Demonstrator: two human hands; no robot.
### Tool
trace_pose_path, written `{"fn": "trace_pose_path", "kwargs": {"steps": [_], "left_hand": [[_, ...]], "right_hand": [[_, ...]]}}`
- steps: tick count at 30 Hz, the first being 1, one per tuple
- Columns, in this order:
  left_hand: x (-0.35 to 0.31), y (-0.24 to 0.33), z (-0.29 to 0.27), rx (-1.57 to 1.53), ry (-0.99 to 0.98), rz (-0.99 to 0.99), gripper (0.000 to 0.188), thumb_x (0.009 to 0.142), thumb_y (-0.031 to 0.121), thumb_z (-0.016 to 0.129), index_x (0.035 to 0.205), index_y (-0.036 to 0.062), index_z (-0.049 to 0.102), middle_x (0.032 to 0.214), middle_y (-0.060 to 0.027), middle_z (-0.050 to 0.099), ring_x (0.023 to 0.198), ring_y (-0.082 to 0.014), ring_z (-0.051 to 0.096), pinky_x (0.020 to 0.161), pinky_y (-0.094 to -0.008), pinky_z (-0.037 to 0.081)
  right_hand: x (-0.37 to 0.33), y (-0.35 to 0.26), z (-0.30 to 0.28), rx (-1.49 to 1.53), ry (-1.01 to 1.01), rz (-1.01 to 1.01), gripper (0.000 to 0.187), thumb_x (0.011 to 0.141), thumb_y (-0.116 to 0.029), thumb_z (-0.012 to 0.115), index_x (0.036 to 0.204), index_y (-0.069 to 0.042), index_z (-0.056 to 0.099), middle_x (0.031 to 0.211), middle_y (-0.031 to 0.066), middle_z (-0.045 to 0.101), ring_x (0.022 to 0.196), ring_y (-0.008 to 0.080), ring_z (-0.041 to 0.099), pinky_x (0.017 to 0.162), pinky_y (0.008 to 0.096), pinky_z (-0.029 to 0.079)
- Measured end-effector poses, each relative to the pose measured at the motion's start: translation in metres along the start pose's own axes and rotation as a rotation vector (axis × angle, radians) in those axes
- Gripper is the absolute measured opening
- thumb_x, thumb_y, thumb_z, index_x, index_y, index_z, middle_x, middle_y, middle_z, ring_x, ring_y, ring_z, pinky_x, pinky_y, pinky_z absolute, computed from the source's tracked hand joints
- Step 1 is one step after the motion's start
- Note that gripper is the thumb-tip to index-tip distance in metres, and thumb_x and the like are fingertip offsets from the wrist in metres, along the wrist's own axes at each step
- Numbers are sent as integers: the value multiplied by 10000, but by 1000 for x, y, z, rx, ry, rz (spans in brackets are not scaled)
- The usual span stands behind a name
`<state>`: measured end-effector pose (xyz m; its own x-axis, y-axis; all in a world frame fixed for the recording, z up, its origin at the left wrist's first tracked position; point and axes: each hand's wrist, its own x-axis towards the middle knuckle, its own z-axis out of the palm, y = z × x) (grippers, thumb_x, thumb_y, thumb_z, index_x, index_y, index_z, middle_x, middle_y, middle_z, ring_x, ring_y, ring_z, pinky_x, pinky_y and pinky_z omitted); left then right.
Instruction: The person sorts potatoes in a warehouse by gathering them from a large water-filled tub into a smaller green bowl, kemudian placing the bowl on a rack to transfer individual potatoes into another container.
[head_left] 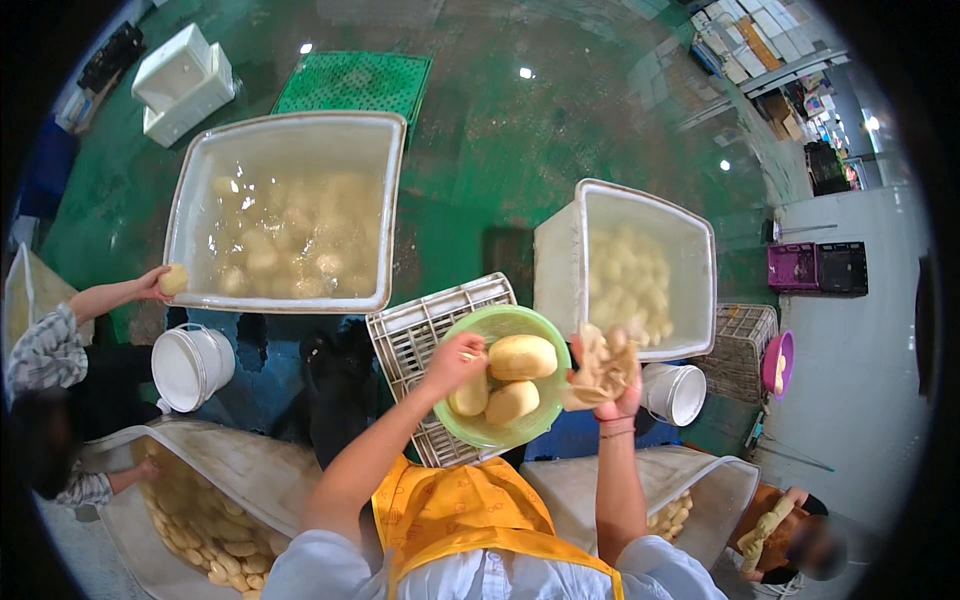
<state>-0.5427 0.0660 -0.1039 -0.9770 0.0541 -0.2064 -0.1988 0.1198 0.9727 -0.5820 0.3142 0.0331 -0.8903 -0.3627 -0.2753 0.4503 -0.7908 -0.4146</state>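
Observation:
A light green bowl point(552, 400) stands in front of me on an upturned white slatted crate point(405, 345). Three large peeled potatoes point(522, 357) lie in it. My left hand point(455, 365) is over the bowl's left side, its fingers closed and drawn together above one potato. What they hold, if anything, is too small to make out. To the right of the bowl, my right hand point(618, 400) is raised palm up, closed around a crumpled, floppy beige glove-like piece point(600, 368).
Two white tubs, the left tub point(390, 200) and the right tub point(708, 270), hold potatoes in water. White buckets point(185, 370) stand nearby. Sacks or bins of potatoes point(225, 550) flank me. At left a co-worker's hand point(155, 283) holds a potato; another person point(790, 530) is at lower right.

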Motion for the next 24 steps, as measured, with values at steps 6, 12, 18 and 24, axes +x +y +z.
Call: {"fn": "trace_pose_path", "kwargs": {"steps": [6,12,18,24], "left_hand": [[23,19,88,763,-193,134,865,544,199,766,1279,152,310,1229,-95,396,1149,-283,371,932,-385,323],[42,18,95,774,-266,122,872,479,282,781,1238,171,368,1139,-87,485,1059,-281,465,894,-411,359],[7,48,79,223,-104,62,865,492,221,798,1224,80,359,1159,-102,469,1077,-249,460,915,-371,373],[-26,105,83,-351,53,-14,757,560,78,779,1197,59,370,1112,-64,487,1029,-171,482,885,-312,405]], "right_hand": [[-39,7,-51,57,237,-3,469,899,-382,304,1254,-89,392,1271,120,414,1168,303,385,989,460,281],[-74,-22,-74,14,195,58,457,903,-380,301,1248,-94,390,1257,115,425,1160,295,396,977,454,300],[-86,-18,-88,-41,171,125,401,919,-332,281,1237,-110,382,1214,87,459,1117,259,442,948,421,349],[-40,39,-57,-455,189,129,422,919,-382,310,1255,-133,365,952,4,523,794,123,523,746,289,479]]}}
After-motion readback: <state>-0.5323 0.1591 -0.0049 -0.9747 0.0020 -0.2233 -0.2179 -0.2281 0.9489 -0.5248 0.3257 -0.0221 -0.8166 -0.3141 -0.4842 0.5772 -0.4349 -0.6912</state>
